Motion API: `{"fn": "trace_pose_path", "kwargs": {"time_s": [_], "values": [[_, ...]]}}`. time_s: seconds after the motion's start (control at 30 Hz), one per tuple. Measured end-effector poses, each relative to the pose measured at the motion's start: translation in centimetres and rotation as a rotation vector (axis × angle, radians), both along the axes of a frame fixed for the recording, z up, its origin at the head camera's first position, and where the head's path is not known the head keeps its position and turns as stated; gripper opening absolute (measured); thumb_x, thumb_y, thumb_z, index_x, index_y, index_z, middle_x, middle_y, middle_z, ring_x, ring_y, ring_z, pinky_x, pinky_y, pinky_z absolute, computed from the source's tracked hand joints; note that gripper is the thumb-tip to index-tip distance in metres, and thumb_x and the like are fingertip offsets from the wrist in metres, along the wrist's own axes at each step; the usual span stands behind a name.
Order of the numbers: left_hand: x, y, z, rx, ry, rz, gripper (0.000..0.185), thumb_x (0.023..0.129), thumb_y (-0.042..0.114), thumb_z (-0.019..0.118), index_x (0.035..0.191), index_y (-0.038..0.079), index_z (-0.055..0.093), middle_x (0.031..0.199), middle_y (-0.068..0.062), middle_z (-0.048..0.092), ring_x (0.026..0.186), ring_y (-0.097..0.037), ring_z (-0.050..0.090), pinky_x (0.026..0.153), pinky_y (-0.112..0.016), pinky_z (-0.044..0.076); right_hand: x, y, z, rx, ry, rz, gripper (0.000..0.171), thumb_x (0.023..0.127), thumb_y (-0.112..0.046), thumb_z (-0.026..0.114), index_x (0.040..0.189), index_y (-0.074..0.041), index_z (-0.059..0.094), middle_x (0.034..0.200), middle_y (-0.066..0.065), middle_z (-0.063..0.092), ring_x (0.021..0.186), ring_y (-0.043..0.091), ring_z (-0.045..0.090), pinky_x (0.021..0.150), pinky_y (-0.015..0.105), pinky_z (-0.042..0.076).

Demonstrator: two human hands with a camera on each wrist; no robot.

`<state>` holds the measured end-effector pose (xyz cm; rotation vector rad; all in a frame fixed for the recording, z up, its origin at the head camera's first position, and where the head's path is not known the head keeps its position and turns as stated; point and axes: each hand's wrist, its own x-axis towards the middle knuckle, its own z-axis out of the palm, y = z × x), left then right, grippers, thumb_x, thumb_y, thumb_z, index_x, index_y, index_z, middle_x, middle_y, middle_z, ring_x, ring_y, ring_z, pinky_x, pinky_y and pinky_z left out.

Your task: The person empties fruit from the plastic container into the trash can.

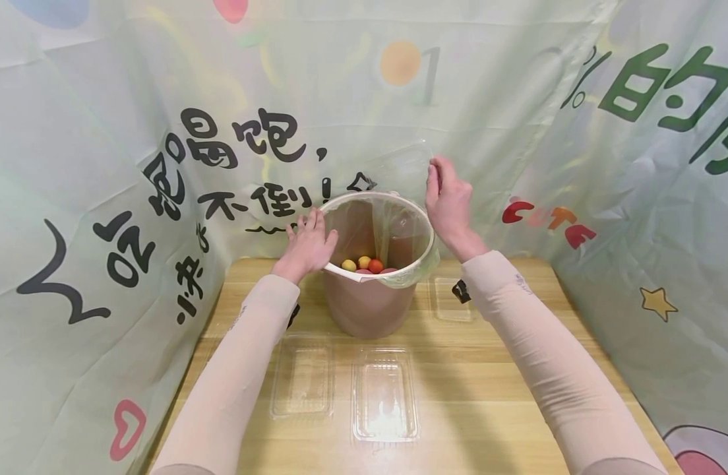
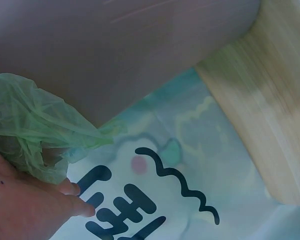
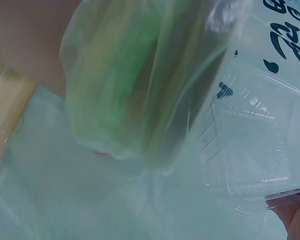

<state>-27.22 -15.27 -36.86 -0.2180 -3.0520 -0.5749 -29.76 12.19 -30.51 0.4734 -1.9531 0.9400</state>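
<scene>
A pinkish-brown bin [image 1: 366,309] with a pale rim stands on the table, lined with a thin translucent green bag [image 1: 407,277]. Small round yellow and red things, perhaps fruit [image 1: 375,266], lie inside it. My left hand [image 1: 306,245] rests at the left of the rim, fingers spread; the left wrist view shows it against the bunched bag [image 2: 35,125]. Above the bin's right back side, my right hand [image 1: 451,201] pinches the edge of a clear plastic container [image 3: 255,135], tilted up. In the head view that container is faint against the cloth.
Two clear plastic trays, one left [image 1: 303,377] and one right [image 1: 386,396], lie on the wooden table [image 1: 477,389] before the bin. Another clear tray [image 1: 450,302] lies right of it. Printed cloth [image 1: 488,86] hangs around the table.
</scene>
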Motion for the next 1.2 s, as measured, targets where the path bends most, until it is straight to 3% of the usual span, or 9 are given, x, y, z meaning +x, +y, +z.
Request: {"fn": "trace_pose_path", "kwargs": {"time_s": [0.13,0.27,0.7,0.8,1.03,1.2], "values": [[0.0,0.1,0.0,0.0,0.001,-0.001,0.078,0.111,0.048,0.023,0.167,-0.003,0.008,0.177,-0.022,0.003,0.162,-0.05,0.003,0.129,-0.07,-0.002,0.1,1.2,0.4,-0.003,-0.004,-0.027,0.024,0.11,-0.01,0.052,0.114,0.01,0.065,0.083,0.027,0.069,0.066,0.04,0.064,0.066,0.049,0.057],[-0.1,0.1,0.0,-0.003,-0.003,-0.002,0.077,0.111,0.048,0.023,0.167,-0.003,0.007,0.177,-0.022,0.002,0.162,-0.05,0.003,0.129,-0.07,-0.002,0.4,2.4,0.8,-0.039,-0.047,-0.065,0.025,0.11,-0.011,0.053,0.117,0.01,0.065,0.088,0.027,0.07,0.071,0.038,0.066,0.069,0.037,0.056],[0.1,0.1,0.0,-0.002,0.006,0.0,0.077,0.111,0.048,0.023,0.167,-0.004,0.009,0.177,-0.022,0.004,0.162,-0.051,0.004,0.129,-0.071,-0.001,0.9,5.7,0.5,-0.07,-0.071,-0.149,0.026,0.109,-0.011,0.053,0.118,0.011,0.066,0.085,0.027,0.066,0.068,0.029,0.053,0.068,0.015,0.035],[0.1,0.1,0.0,-0.002,0.008,0.0,0.077,0.111,0.047,0.023,0.167,-0.004,0.01,0.177,-0.022,0.004,0.162,-0.051,0.004,0.129,-0.071,-0.001,1.1,6.4,0.5,-0.086,-0.071,-0.16,0.027,0.109,-0.011,0.053,0.117,0.011,0.067,0.086,0.027,0.067,0.068,0.021,0.05,0.068,0.013,0.033],[0.0,0.0,-0.1,-0.002,0.002,-0.002,0.077,0.111,0.048,0.022,0.167,-0.003,0.008,0.177,-0.022,0.002,0.162,-0.05,0.001,0.128,-0.071,-0.002,1.6,8.0,0.1,-0.132,-0.105,-0.213,0.028,0.108,-0.013,0.056,0.115,0.01,0.069,0.092,0.027,0.074,0.065,-0.015,0.038,0.066,0.01,0.033],[-0.1,-0.1,-0.2,0.004,-0.006,-0.002,0.078,0.111,0.049,0.022,0.167,-0.002,0.006,0.177,-0.022,0.001,0.163,-0.048,-0.002,0.129,-0.07,-0.004,2.2,8.9,-0.5,-0.152,-0.106,-0.231,0.028,0.108,-0.014,0.057,0.114,0.01,0.07,0.088,0.026,0.073,0.063,-0.015,0.037,0.064,0.01,0.032]]}}
